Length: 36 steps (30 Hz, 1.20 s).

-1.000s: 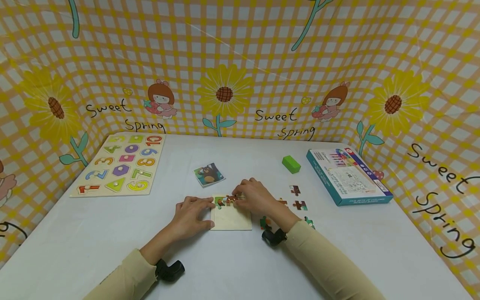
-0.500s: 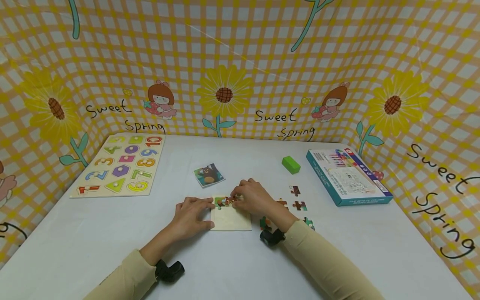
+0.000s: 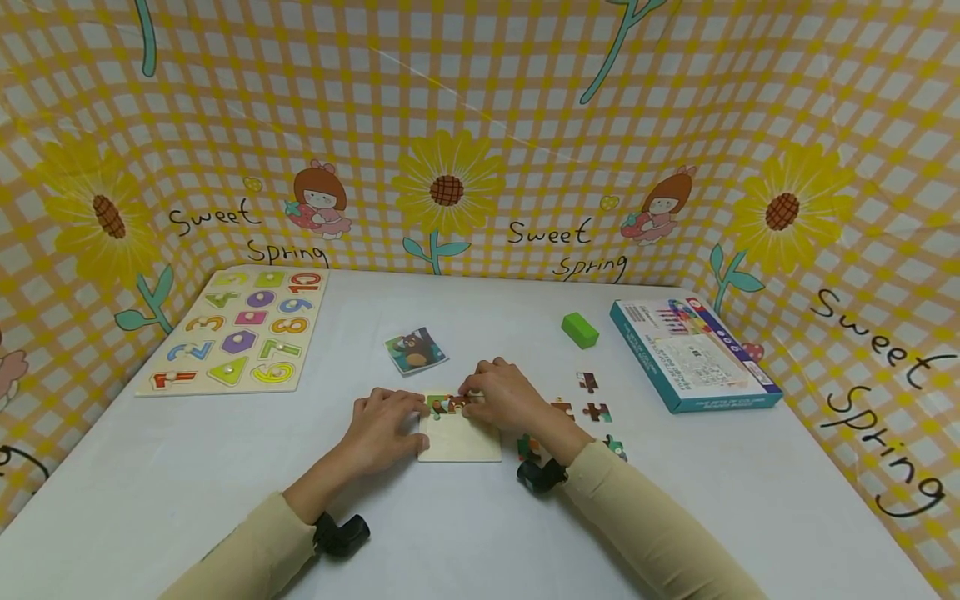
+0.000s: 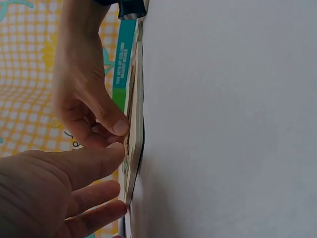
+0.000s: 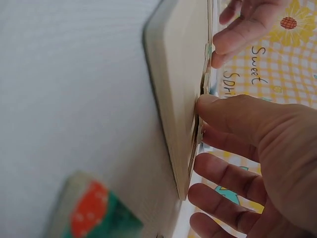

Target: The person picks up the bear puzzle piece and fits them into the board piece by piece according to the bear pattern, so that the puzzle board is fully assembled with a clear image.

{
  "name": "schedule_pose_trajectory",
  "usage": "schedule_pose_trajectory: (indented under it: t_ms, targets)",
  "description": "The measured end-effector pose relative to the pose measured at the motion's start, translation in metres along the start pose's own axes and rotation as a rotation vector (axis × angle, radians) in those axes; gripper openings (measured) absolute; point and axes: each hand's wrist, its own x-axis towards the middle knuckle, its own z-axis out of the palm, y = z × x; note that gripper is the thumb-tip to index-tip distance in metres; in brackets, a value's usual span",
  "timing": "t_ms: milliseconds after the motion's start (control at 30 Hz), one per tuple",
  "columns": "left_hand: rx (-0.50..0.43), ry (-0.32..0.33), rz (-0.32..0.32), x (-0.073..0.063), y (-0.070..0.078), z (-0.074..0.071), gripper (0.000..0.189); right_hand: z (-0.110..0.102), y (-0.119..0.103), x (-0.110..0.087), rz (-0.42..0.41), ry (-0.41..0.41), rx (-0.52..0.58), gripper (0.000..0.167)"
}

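A square wooden puzzle board (image 3: 460,443) lies in front of me, with a few jigsaw pieces (image 3: 437,406) in its top left part. My left hand (image 3: 382,429) rests at the board's left side, thumb near the lower corner and fingertips near the upper one, fingers fairly straight. At the board's upper edge my right hand (image 3: 510,402) pinches a brown puzzle piece (image 3: 457,405) between thumb and index finger, pressed close to the pieces there. In the right wrist view the right thumb (image 5: 213,106) is right at the board's surface; most of the held piece is hidden.
Several loose puzzle pieces (image 3: 597,412) lie to the right of the board. Beyond it are a bear picture card (image 3: 416,350) and a green block (image 3: 580,330). A number-and-shape board (image 3: 240,333) lies at left, a flat box (image 3: 693,354) at right.
My right hand has shifted slightly left along the board's upper edge, fingers still on the brown piece. The left hand stays at the board's left side.
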Motion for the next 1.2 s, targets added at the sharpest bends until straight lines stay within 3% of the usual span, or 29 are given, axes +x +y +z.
schedule_pose_trajectory:
  t_ms: [300,667,1200]
  targets:
    - [0.025,0.049,-0.009,0.020,0.005,0.005,0.030,0.000,0.000,-0.001,-0.014,0.007,-0.017,0.024]
    - [-0.091,0.055,-0.030,0.044,0.009,0.011,0.017,0.004,0.005,-0.001,-0.035,0.032,-0.026,0.024]
    - [-0.009,0.036,-0.024,0.052,0.012,0.016,0.013,0.006,0.006,0.000,-0.027,0.024,0.002,0.024]
